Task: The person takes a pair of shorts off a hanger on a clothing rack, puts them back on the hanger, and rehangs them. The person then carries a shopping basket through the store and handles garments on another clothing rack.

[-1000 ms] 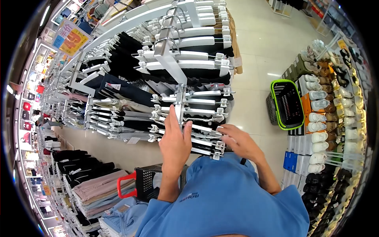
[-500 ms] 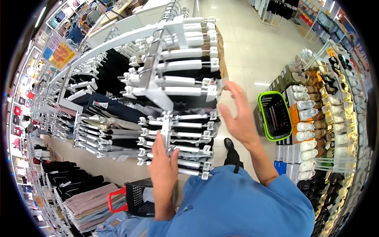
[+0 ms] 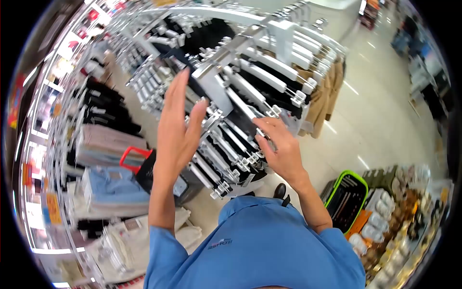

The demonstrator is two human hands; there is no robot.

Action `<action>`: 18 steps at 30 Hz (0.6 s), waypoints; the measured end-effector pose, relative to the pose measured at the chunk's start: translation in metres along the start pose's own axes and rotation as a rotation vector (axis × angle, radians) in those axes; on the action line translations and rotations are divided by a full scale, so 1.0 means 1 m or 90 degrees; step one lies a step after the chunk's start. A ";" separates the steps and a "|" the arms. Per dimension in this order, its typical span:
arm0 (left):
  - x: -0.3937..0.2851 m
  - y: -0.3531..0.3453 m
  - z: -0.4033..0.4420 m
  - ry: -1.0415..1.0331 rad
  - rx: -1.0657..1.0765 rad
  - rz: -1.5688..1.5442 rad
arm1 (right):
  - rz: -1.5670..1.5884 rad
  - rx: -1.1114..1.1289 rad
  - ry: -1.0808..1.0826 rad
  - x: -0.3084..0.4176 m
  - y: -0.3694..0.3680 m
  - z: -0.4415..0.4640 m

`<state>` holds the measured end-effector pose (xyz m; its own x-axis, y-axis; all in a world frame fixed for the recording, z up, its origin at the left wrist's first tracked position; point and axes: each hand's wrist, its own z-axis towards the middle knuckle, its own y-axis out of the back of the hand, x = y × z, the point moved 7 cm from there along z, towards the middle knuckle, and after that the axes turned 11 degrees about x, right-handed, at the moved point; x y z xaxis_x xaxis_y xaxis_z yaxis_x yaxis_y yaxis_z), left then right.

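White clip hangers point(image 3: 262, 74) with dark and tan trousers hang on a metal rack in front of me. My right hand point(image 3: 280, 147) has its fingers and thumb curled around the clip end of one white hanger point(image 3: 240, 102) with a dark garment on it. My left hand point(image 3: 177, 125) is raised over the rack's near arm, its fingers stretched out and thumb apart, holding nothing. More clip hangers point(image 3: 226, 144) hang close together just below and between my hands.
A black basket with a green rim point(image 3: 347, 202) stands on the floor at right, beside shelved shoes point(image 3: 378, 224). A basket with a red handle point(image 3: 136, 153) is at lower left. Folded trousers point(image 3: 113, 185) lie on a left display. Tan trousers point(image 3: 325, 98) hang at the rack's far end.
The view has turned, so the rack now runs diagonally. My right hand has come in from beside the rack to a hanger's end. My left hand has lifted away from the near hangers.
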<state>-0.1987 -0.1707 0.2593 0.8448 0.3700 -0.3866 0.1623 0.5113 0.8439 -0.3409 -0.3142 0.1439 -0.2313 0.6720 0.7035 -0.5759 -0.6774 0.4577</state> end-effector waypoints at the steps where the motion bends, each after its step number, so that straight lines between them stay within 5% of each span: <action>1: -0.009 0.001 0.016 -0.025 -0.029 0.017 | -0.003 0.009 0.005 -0.002 0.000 -0.001; 6: -0.024 -0.024 0.086 -0.017 -0.010 0.074 | 0.042 0.069 0.018 -0.012 -0.003 -0.007; 10: -0.011 -0.040 0.115 0.138 0.133 0.187 | 0.065 0.092 0.028 -0.011 -0.010 -0.014; 18: 0.010 -0.048 0.131 0.104 0.271 0.022 | 0.073 0.082 0.025 -0.007 -0.017 -0.022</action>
<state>-0.1308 -0.2934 0.2633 0.7674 0.5161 -0.3804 0.3592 0.1454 0.9219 -0.3465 -0.3007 0.1190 -0.3212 0.5977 0.7346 -0.4400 -0.7811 0.4431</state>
